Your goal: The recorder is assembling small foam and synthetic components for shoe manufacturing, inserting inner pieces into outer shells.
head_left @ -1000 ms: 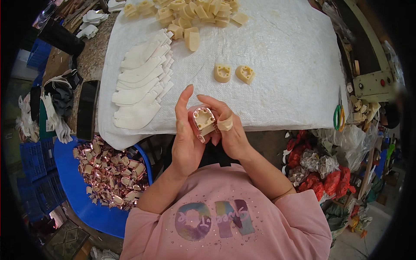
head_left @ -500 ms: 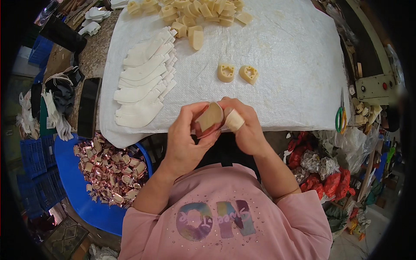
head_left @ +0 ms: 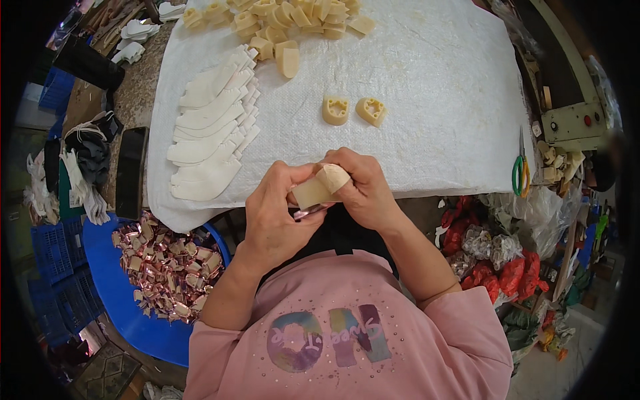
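Observation:
Between my two hands, just off the table's front edge, is a shoe heel [head_left: 309,194] with a beige face and shiny pink covering on its lower side. My left hand [head_left: 272,208] is closed round it from the left. From the right, my right hand [head_left: 368,195] grips it too, its thumb in a cream wrap [head_left: 333,178] pressed against the beige face. My fingers hide the heel's far side. Two bare cream heels [head_left: 335,111] stand apart on the white cloth beyond. Overlapping white curved pieces [head_left: 207,137] lie in rows to the left.
More cream heels [head_left: 293,17] are piled at the back of the white-covered table [head_left: 427,100]. A blue tub [head_left: 113,293] of pink-covered heels [head_left: 173,267] stands at lower left. A phone [head_left: 131,173] lies at the left edge, scissors [head_left: 520,175] at the right. Red bags [head_left: 513,277] crowd the lower right.
The heel has been turned in my hands, so more pink is hidden. My wrapped right thumb has moved left onto the beige face. The whole view has shifted slightly.

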A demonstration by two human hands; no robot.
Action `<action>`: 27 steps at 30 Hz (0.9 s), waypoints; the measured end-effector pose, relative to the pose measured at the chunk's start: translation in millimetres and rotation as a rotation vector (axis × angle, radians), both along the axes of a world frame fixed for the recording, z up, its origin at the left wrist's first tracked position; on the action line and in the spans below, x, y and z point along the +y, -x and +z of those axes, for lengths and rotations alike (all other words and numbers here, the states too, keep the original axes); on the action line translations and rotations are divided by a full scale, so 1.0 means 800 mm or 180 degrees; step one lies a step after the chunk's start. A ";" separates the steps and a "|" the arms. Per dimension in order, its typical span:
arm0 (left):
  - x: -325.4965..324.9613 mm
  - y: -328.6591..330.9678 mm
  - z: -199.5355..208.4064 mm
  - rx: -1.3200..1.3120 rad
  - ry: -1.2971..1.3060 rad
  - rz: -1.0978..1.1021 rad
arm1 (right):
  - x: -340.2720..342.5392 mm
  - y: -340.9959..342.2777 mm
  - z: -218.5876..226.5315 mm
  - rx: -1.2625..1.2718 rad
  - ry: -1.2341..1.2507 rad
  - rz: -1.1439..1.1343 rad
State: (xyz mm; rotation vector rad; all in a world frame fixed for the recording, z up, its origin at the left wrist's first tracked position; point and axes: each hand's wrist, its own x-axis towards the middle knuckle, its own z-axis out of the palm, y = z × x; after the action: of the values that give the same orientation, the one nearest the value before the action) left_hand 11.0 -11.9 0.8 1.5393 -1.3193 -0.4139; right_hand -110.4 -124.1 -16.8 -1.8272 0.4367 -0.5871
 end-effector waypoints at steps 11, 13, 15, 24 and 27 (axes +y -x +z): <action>-0.005 0.016 -0.013 -0.0545 0.0434 0.0580 | 0.016 -0.006 -0.004 -0.0840 -0.0937 0.0189; -0.008 0.018 -0.015 -0.0901 0.0428 0.0784 | 0.023 -0.009 -0.006 -0.0651 -0.0669 -0.0278; -0.009 0.016 -0.018 -0.0936 0.0444 0.0821 | 0.021 -0.008 -0.009 -0.0542 -0.0699 -0.0284; -0.011 0.023 -0.019 -0.0948 0.0756 0.1292 | 0.039 -0.014 -0.005 -0.0551 -0.1166 -0.0369; -0.012 0.016 -0.032 -0.0963 0.0859 0.1351 | 0.043 -0.019 0.004 0.0075 -0.0512 -0.0676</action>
State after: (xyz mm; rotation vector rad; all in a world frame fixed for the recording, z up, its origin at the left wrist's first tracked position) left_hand -2.1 -21.8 -25.0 1.6354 -1.1704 0.2639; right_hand -95.0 -89.4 -13.9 -1.6467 0.6806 -0.6560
